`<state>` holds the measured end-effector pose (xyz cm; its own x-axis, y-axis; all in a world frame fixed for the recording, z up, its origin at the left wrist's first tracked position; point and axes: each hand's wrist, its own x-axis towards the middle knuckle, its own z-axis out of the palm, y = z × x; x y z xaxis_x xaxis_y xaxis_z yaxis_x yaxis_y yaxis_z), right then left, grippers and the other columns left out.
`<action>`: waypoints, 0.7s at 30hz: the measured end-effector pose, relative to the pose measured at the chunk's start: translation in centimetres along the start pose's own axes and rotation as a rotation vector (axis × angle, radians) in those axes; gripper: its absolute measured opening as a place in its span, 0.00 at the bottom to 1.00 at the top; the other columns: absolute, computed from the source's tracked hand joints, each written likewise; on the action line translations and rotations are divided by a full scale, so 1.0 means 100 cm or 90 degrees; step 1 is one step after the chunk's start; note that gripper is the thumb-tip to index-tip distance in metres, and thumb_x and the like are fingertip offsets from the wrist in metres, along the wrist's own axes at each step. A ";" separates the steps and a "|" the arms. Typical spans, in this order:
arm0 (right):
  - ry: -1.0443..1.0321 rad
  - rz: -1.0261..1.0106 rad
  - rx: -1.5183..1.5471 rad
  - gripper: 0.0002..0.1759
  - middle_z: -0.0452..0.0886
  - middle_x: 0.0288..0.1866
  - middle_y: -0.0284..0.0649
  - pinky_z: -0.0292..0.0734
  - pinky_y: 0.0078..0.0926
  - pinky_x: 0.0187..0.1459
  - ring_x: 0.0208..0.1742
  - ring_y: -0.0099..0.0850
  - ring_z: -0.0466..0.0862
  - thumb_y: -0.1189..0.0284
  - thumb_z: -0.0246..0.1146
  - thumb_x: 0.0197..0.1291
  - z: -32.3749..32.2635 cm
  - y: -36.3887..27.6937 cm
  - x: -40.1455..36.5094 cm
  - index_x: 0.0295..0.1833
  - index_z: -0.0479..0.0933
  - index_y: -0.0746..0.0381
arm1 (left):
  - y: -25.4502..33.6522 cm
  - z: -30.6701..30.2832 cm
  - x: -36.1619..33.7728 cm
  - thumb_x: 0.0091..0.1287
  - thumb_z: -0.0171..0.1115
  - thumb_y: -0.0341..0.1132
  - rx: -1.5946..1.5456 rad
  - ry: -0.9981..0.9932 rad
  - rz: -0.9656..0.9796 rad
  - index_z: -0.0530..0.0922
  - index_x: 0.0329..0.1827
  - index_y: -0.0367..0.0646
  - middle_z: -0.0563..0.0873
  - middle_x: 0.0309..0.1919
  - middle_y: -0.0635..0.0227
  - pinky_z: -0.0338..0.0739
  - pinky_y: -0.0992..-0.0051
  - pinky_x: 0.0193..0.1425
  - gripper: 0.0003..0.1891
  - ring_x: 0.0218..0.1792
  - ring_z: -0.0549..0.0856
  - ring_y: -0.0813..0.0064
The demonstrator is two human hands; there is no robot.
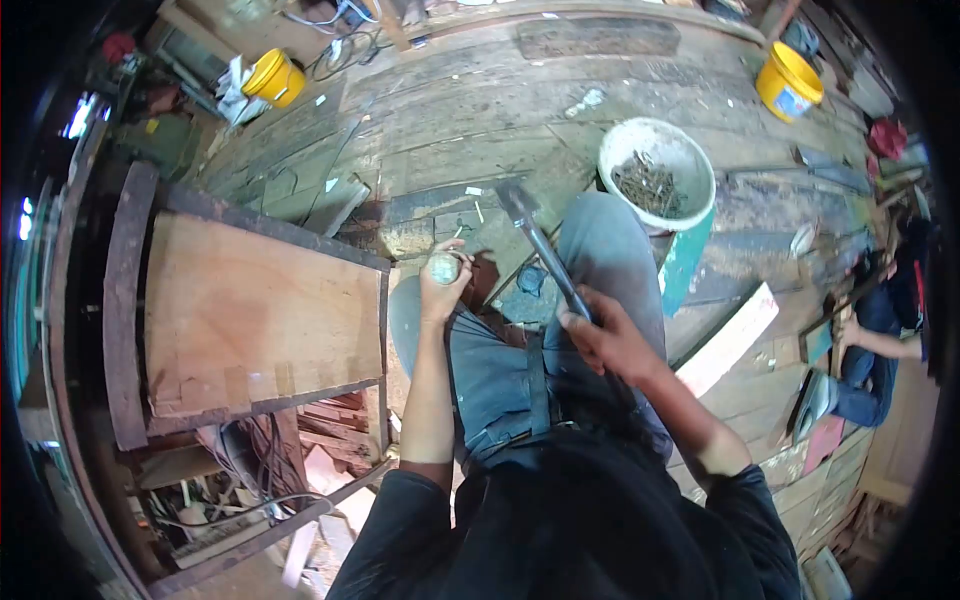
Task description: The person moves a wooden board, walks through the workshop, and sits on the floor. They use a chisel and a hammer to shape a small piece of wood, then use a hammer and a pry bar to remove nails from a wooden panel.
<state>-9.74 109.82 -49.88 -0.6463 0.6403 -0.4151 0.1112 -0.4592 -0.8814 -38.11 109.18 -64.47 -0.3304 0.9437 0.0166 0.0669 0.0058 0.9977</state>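
Note:
My right hand (605,338) grips the handle of a hammer (540,240), whose metal head points up and away above my knees. My left hand (440,285) is closed around a small round greenish-white object (443,267), held beside the edge of a plywood panel (255,310). The panel lies in a rusty metal frame (130,300) to my left. I sit with both legs in blue jeans over a plank floor.
A white bucket (690,160) full of nails stands by my right knee. Two yellow buckets (790,80) (275,78) stand farther off. A pale wooden board (735,335) lies at my right. Another person (880,340) sits at the far right. Cables and wood scraps lie under the frame.

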 end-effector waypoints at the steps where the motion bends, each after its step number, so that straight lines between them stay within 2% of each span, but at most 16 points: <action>1: 0.026 -0.026 -0.114 0.11 0.61 0.14 0.27 0.58 0.18 0.11 0.10 0.16 0.62 0.65 0.55 0.70 0.006 0.002 -0.002 0.41 0.67 0.61 | -0.001 0.003 -0.001 0.55 0.61 0.19 -0.028 0.015 0.011 0.77 0.51 0.37 0.82 0.30 0.73 0.75 0.82 0.43 0.19 0.35 0.81 0.83; 2: 0.012 -0.026 -0.134 0.11 0.61 0.14 0.27 0.58 0.18 0.11 0.10 0.16 0.62 0.65 0.55 0.70 0.010 0.007 -0.003 0.41 0.67 0.61 | -0.003 0.004 -0.001 0.55 0.61 0.19 -0.039 0.036 0.017 0.77 0.51 0.37 0.82 0.30 0.73 0.75 0.82 0.43 0.19 0.35 0.81 0.83; 4: -0.003 0.100 -0.023 0.14 0.61 0.14 0.27 0.57 0.18 0.10 0.10 0.17 0.62 0.62 0.56 0.70 0.016 0.020 -0.001 0.37 0.66 0.60 | -0.008 0.003 -0.001 0.58 0.61 0.19 0.048 0.022 0.062 0.77 0.54 0.40 0.80 0.32 0.76 0.73 0.85 0.40 0.20 0.34 0.78 0.87; 5: -0.020 0.106 -0.048 0.14 0.61 0.14 0.27 0.57 0.18 0.10 0.10 0.17 0.62 0.62 0.56 0.70 0.017 0.021 0.001 0.37 0.66 0.60 | 0.002 0.005 -0.002 0.53 0.63 0.21 0.011 0.045 0.024 0.80 0.50 0.39 0.81 0.30 0.75 0.74 0.83 0.41 0.18 0.32 0.78 0.86; 8: -0.037 0.126 -0.067 0.17 0.64 0.13 0.29 0.57 0.20 0.10 0.09 0.18 0.63 0.59 0.56 0.70 0.021 0.008 0.007 0.37 0.67 0.62 | -0.008 -0.001 -0.001 0.53 0.63 0.21 -0.026 0.031 0.035 0.79 0.53 0.40 0.81 0.29 0.76 0.74 0.83 0.41 0.21 0.31 0.78 0.87; 10: -0.068 -0.074 -0.010 0.20 0.65 0.14 0.31 0.56 0.19 0.10 0.09 0.18 0.63 0.55 0.54 0.70 0.028 -0.025 -0.002 0.36 0.66 0.62 | -0.007 -0.001 -0.004 0.53 0.63 0.21 -0.073 0.053 0.021 0.78 0.54 0.39 0.80 0.28 0.78 0.73 0.83 0.39 0.23 0.30 0.77 0.87; 11: -0.084 -0.231 -0.004 0.22 0.65 0.15 0.32 0.58 0.19 0.11 0.10 0.19 0.62 0.53 0.52 0.70 0.033 -0.042 -0.007 0.35 0.65 0.62 | -0.010 -0.003 -0.004 0.52 0.64 0.22 -0.052 0.049 0.053 0.78 0.55 0.40 0.80 0.27 0.78 0.73 0.83 0.39 0.23 0.30 0.77 0.87; 12: -0.124 -0.328 0.064 0.22 0.66 0.17 0.34 0.60 0.20 0.13 0.12 0.20 0.62 0.54 0.57 0.67 0.032 -0.053 -0.006 0.35 0.66 0.63 | -0.012 -0.006 -0.004 0.52 0.64 0.22 -0.028 0.041 0.087 0.78 0.56 0.40 0.80 0.27 0.79 0.73 0.83 0.38 0.24 0.30 0.77 0.88; 13: -0.173 -0.387 0.221 0.22 0.67 0.18 0.34 0.61 0.21 0.15 0.14 0.22 0.63 0.54 0.61 0.64 0.036 -0.070 -0.011 0.35 0.66 0.63 | -0.014 -0.006 -0.004 0.52 0.63 0.23 -0.013 0.061 0.100 0.78 0.56 0.40 0.80 0.27 0.78 0.73 0.82 0.38 0.24 0.29 0.76 0.88; 14: -0.330 -0.448 0.163 0.21 0.69 0.20 0.37 0.62 0.21 0.15 0.15 0.23 0.66 0.57 0.66 0.58 0.036 -0.103 -0.008 0.34 0.68 0.63 | -0.013 -0.006 -0.005 0.52 0.63 0.23 -0.019 0.073 0.101 0.78 0.56 0.40 0.80 0.27 0.78 0.73 0.82 0.38 0.24 0.29 0.76 0.88; 15: -0.349 -0.494 0.240 0.18 0.71 0.21 0.41 0.64 0.23 0.17 0.16 0.25 0.67 0.62 0.69 0.51 0.042 -0.110 -0.011 0.34 0.70 0.64 | -0.011 -0.007 -0.006 0.52 0.64 0.23 -0.020 0.067 0.082 0.78 0.56 0.41 0.79 0.27 0.79 0.73 0.82 0.38 0.24 0.29 0.76 0.88; 16: -0.302 -0.539 0.271 0.19 0.73 0.23 0.45 0.64 0.24 0.19 0.16 0.27 0.69 0.64 0.70 0.47 0.055 -0.111 -0.019 0.36 0.72 0.65 | -0.009 -0.008 -0.006 0.51 0.64 0.23 -0.022 0.061 0.063 0.78 0.56 0.41 0.79 0.27 0.79 0.73 0.82 0.38 0.25 0.29 0.75 0.88; 18: -0.396 -0.500 0.238 0.20 0.73 0.22 0.43 0.63 0.23 0.20 0.16 0.27 0.68 0.59 0.68 0.52 0.055 -0.100 -0.012 0.34 0.70 0.64 | -0.017 -0.008 -0.006 0.50 0.64 0.23 -0.028 0.088 0.093 0.78 0.56 0.41 0.78 0.27 0.79 0.72 0.82 0.38 0.25 0.29 0.75 0.88; 19: -0.398 -0.388 0.184 0.21 0.72 0.21 0.40 0.61 0.22 0.20 0.16 0.26 0.67 0.57 0.66 0.56 0.056 -0.096 -0.010 0.33 0.69 0.63 | -0.017 -0.010 -0.007 0.50 0.64 0.23 -0.054 0.074 0.073 0.78 0.56 0.40 0.79 0.29 0.78 0.72 0.82 0.38 0.26 0.30 0.75 0.88; 20: -0.267 -0.283 0.214 0.21 0.71 0.21 0.38 0.61 0.21 0.19 0.16 0.25 0.66 0.56 0.63 0.60 0.056 -0.063 -0.010 0.32 0.68 0.62 | -0.017 -0.012 -0.008 0.50 0.64 0.23 -0.079 0.056 0.053 0.77 0.57 0.40 0.80 0.31 0.77 0.72 0.82 0.38 0.26 0.30 0.75 0.88; 21: -0.122 -0.205 0.060 0.20 0.70 0.19 0.35 0.59 0.20 0.17 0.15 0.23 0.66 0.56 0.58 0.66 0.062 -0.049 -0.005 0.31 0.67 0.62 | -0.015 -0.013 -0.008 0.50 0.64 0.23 -0.081 0.064 0.060 0.77 0.57 0.40 0.80 0.31 0.77 0.72 0.82 0.38 0.26 0.30 0.75 0.88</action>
<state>-14.65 107.96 -43.94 -0.7668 0.6388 -0.0626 -0.1854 -0.3137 -0.9312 -39.20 108.02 -65.84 -0.4211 0.9003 0.1103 -0.0158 -0.1289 0.9915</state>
